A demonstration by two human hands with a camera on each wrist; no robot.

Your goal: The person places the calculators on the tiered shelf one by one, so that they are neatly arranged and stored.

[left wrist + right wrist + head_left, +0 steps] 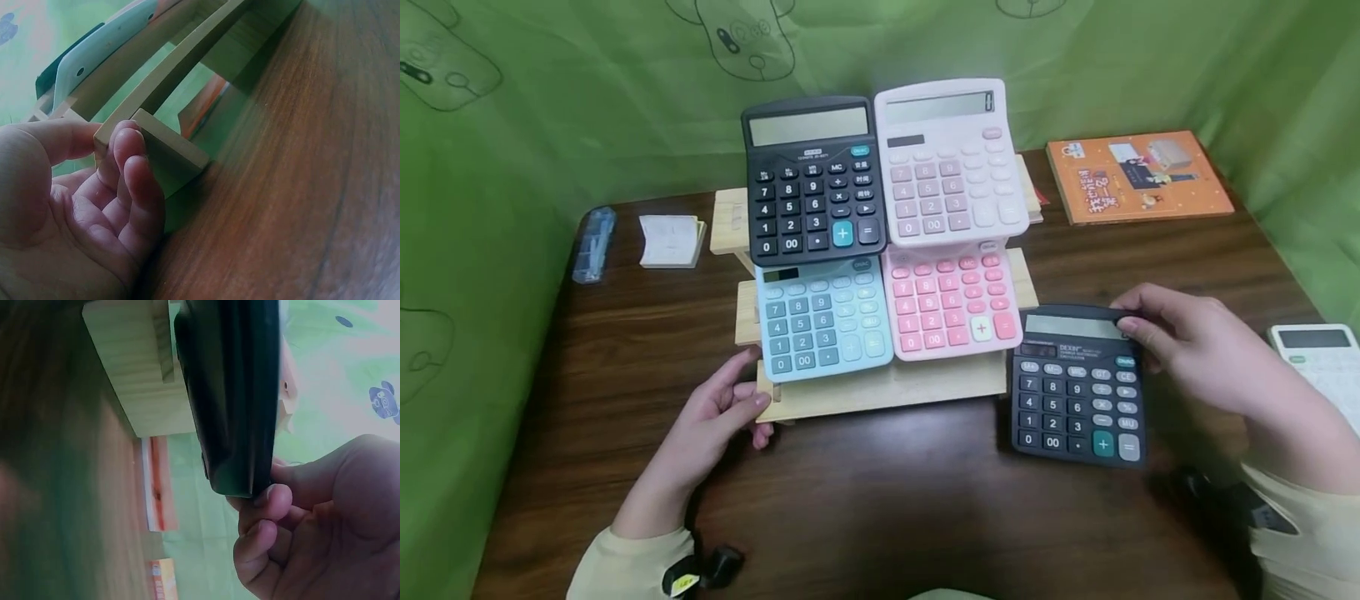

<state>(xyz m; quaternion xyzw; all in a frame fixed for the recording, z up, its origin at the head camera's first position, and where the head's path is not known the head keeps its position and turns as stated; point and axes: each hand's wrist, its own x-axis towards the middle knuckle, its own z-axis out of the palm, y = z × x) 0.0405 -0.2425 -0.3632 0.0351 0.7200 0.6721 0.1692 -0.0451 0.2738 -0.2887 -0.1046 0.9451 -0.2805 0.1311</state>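
A tiered wooden rack [880, 393] stands mid-table. On its upper tier lean a black calculator [808, 196] and a pale pink calculator [951, 167]; below them sit a blue calculator [823, 321] and a pink calculator [953, 304]. My left hand [721, 410] pinches the front left corner of the rack's lowest board [156, 90] between thumb and fingers. With thumb and fingers, my right hand [1198, 346] grips a second black calculator [1078, 408] by its upper right corner, beside the rack's right end. In the right wrist view this calculator [234, 406] appears edge-on, raised off the tabletop.
An orange book [1138, 179] lies at the back right. A white calculator [1318, 362] is at the right edge, partly behind my right forearm. On the left are a white notepad [670, 242] and a translucent blue object [595, 244]. Green curtain [625, 100] borders the table.
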